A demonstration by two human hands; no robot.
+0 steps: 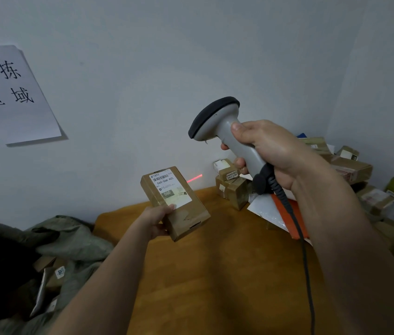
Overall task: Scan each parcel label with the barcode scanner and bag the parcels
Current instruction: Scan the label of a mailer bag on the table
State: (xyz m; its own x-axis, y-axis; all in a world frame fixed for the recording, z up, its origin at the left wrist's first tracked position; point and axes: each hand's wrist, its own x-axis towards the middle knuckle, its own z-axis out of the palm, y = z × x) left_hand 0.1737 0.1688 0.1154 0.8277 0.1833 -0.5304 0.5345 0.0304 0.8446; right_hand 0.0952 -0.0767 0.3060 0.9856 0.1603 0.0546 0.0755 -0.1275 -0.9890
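My left hand point(158, 220) grips a flat brown cardboard parcel point(186, 213) by its lower left edge, held up above the table with its white label point(170, 188) facing me. My right hand point(267, 151) grips the handle of a grey barcode scanner point(215, 119) with a black head, raised to the right of the parcel. The scanner's red line point(194, 178) falls on the wall just right of the parcel, off the label. A dark green bag point(70, 240) lies open at the lower left with several parcels inside.
An orange-brown table point(215, 262) fills the middle. Small cardboard boxes point(232, 187) are stacked by the wall, and a larger heap of parcels point(372, 189) fills the right corner. A white and orange mailer point(273, 211) lies under the scanner's coiled cable point(304, 250). A paper sign point(9, 93) hangs on the wall.
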